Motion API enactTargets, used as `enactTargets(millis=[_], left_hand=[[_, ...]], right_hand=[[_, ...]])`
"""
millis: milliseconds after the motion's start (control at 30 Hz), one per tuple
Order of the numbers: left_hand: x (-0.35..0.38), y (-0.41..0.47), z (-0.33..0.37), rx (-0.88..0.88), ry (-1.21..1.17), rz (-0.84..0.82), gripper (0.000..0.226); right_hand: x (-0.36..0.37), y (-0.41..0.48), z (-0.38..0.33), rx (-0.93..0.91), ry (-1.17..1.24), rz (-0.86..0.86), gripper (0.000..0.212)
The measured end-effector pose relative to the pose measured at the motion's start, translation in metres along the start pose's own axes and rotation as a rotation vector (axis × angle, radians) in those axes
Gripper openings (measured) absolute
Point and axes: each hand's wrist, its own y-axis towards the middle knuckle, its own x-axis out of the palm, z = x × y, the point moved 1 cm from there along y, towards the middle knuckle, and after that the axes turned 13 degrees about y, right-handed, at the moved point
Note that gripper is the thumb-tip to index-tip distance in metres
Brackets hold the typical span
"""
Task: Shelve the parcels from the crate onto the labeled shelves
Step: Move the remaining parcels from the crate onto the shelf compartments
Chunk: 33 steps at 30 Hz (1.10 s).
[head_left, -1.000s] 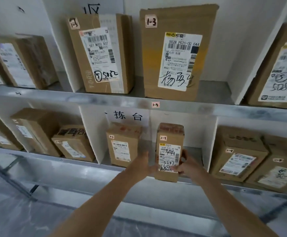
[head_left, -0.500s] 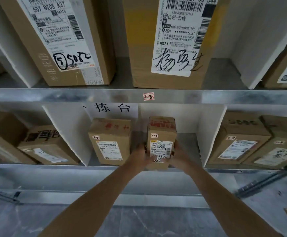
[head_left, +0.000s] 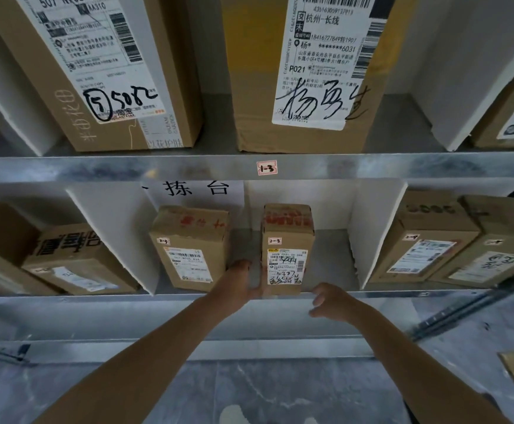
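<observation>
**Parcel set down in bay 2-3, hands letting go**

Head view: the parcel (head_left: pixel 286 255) stands upright on the lower shelf (head_left: pixel 402 293) near its front edge, beside another box (head_left: pixel 189 249). The left hand (head_left: pixel 243 283) lies flat against the parcel's left side, its grip slack. The right hand (head_left: pixel 330 301) is loosely curled and empty, just off the shelf edge. Placement looks done. Next, I judge, both hands pull back for another parcel from the unseen crate. Half a second ago both hands clasped it.
</observation>
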Motion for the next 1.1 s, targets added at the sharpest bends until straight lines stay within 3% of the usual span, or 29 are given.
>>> enactTargets(millis=[133,267,500,600,700,833,933,1100], left_hand=[[0.005,-0.011,0.003,0.035,-0.002,0.056,0.05],[0.007,-0.029,0.009,0.099,-0.01,0.107,0.044],[-0.056,-0.084,-0.018,0.153,0.069,0.208,0.045],[-0.095,-0.136,-0.067,0.116,0.11,0.308,0.04],[-0.127,-0.204,-0.131,0.018,0.241,0.381,0.037],[-0.172,-0.292,-0.226,-0.206,0.419,0.449,0.063],[-0.203,-0.358,-0.294,-0.393,0.416,0.495,0.066],[-0.246,-0.445,-0.37,-0.578,0.437,0.547,0.068]], right_hand=[[0.015,-0.009,-0.014,-0.037,-0.038,-0.02,0.044],[0.032,-0.027,-0.041,-0.114,-0.062,-0.149,0.025],[0.083,-0.067,-0.111,-0.367,-0.054,-0.173,0.022],[0.13,-0.087,-0.148,-0.435,-0.051,-0.167,0.038],[0.194,-0.112,-0.191,-0.542,-0.135,-0.181,0.043],[0.277,-0.15,-0.27,-0.722,-0.23,-0.178,0.053],[0.332,-0.177,-0.324,-0.881,-0.273,-0.16,0.054],[0.423,-0.206,-0.396,-0.992,-0.442,-0.234,0.059]])
